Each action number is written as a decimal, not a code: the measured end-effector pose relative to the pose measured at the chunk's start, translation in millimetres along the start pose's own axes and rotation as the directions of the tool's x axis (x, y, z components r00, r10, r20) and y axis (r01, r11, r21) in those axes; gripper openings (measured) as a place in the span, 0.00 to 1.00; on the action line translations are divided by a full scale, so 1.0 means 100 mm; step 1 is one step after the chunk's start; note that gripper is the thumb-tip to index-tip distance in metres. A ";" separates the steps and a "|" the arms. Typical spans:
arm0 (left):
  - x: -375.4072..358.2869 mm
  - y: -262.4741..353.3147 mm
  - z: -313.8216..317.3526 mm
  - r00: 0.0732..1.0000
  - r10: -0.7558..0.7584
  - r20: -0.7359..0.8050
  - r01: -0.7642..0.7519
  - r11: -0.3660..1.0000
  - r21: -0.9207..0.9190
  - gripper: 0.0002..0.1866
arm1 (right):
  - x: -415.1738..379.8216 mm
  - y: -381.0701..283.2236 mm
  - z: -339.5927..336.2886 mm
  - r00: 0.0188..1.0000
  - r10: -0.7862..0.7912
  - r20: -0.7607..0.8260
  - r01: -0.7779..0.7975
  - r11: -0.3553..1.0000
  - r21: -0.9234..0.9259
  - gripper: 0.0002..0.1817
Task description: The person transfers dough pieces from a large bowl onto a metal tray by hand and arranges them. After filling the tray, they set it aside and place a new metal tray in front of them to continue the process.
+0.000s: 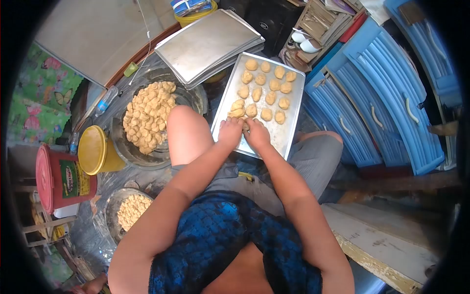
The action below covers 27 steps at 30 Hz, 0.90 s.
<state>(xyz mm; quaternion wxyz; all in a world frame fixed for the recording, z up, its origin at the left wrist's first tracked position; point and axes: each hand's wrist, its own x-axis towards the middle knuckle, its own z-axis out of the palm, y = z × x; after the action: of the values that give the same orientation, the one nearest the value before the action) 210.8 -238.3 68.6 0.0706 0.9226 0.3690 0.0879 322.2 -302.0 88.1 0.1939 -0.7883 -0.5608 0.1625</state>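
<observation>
A metal baking tray [225, 104] lies in front of me, with rows of rounded dough balls [270, 98] on its far part. Over the tray's near left part, my left hand [231, 131] and my right hand [256, 133] meet, fingers curled in. A piece of dough [245, 125] shows between them, mostly hidden by the fingers. More dough [237, 109] lies just beyond my left fingertips. To the left of my knee, a wide dark basin [117, 142] holds a large heap of cut dough pieces [149, 115].
Stacked metal trays [210, 44] stand beyond the basin. A smaller bowl [110, 215] of small pale pieces sits at lower left, near a yellow bucket [93, 150] and a red lidded bucket [45, 179]. Blue plastic drawers [382, 98] rise on the right.
</observation>
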 end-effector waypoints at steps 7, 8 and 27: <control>0.07 0.35 -0.34 0.992 0.004 -0.123 -0.056 0.904 -0.423 0.15 | -0.15 0.33 -0.59 0.989 0.121 -0.089 -0.109 0.986 0.126 0.16; 0.09 0.44 -0.40 0.992 -0.011 -0.129 -0.060 0.844 -0.532 0.16 | -0.20 0.34 -0.74 0.977 0.188 -0.097 -0.178 0.978 0.106 0.16; -0.01 0.00 -0.45 0.991 -0.127 0.048 0.125 0.991 0.039 0.15 | -0.22 0.52 -0.45 0.996 -0.027 -0.089 0.027 1.000 0.001 0.10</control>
<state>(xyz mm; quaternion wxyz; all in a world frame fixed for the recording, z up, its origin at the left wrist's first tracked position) 200.4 -236.6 111.9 0.0684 0.9005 0.4262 0.0534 379.7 -343.7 102.8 0.2217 -0.7870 -0.5621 0.1250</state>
